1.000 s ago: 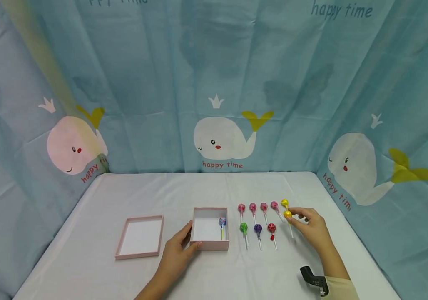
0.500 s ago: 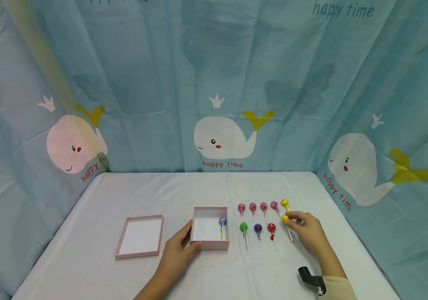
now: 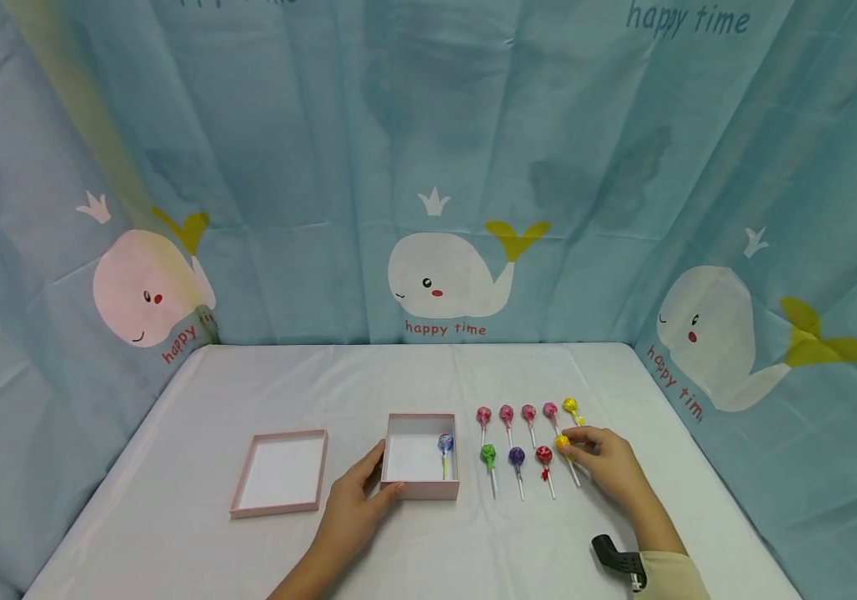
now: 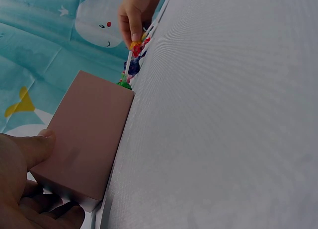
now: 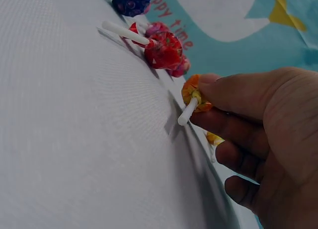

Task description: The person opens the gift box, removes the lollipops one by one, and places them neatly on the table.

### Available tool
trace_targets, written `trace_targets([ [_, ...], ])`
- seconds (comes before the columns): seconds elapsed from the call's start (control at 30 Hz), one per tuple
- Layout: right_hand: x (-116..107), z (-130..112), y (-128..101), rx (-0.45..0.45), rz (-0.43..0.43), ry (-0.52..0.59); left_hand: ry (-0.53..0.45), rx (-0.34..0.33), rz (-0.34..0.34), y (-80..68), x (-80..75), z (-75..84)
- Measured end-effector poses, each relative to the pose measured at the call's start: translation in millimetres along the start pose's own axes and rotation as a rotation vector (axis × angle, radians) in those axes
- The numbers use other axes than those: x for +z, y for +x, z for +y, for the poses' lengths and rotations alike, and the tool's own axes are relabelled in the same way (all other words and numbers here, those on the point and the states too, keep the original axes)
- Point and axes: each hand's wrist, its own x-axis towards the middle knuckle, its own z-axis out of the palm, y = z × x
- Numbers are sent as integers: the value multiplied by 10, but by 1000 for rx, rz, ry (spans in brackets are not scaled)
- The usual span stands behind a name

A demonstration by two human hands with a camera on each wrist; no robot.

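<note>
- R hand [image 3: 607, 463] reaches fwd over the tabletop [image 3: 413, 375], forearm coming in from 5 o'clock; thumb & fingers curled, pinching the yellow lollipop [image 3: 562, 442] at the wrapped head. White stick points back down twd the cloth.
- That lollipop sits just at 3 o'clock of the red lollipop [image 3: 544, 454], at the end of the near row; green lollipop [image 3: 488, 453] & purple lollipop [image 3: 517, 455] lie further twd 9 o'clock.
- L hand [image 3: 359, 492] grips the pink box [image 3: 421, 490] at its near-left corner, thumb up along the side wall, fingers curled at the front.
- Box: square, matte pink card, white inside; blue lollipop [image 3: 445, 444] lies in it by the right wall.
- Box lid [image 3: 280, 505], same pink card, lies open-side up at 9 o'clock of the box, apart from it.
- Lollipops: round crinkly foil heads, thin white sticks. Tabletop cloth white, fine weave.
</note>
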Motion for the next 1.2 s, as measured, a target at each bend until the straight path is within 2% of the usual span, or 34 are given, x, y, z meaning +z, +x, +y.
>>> trace_targets([
  [0.3,33,5,29,-12,13,-21,6,19,5,2,0,6],
  [0.57,47,23,23,-19,7,-48,-30,25,1,-3,2,7],
  [0.77,52,58,25,-33,13,-64,-9,29,7,-4,8,1],
  [1.0,39,60,23,-79,20,-85,8,10,2,4,4,5],
  [1.2,20,32,-2,-67,14,-81,4,-4,-11,-2,-7,14],
])
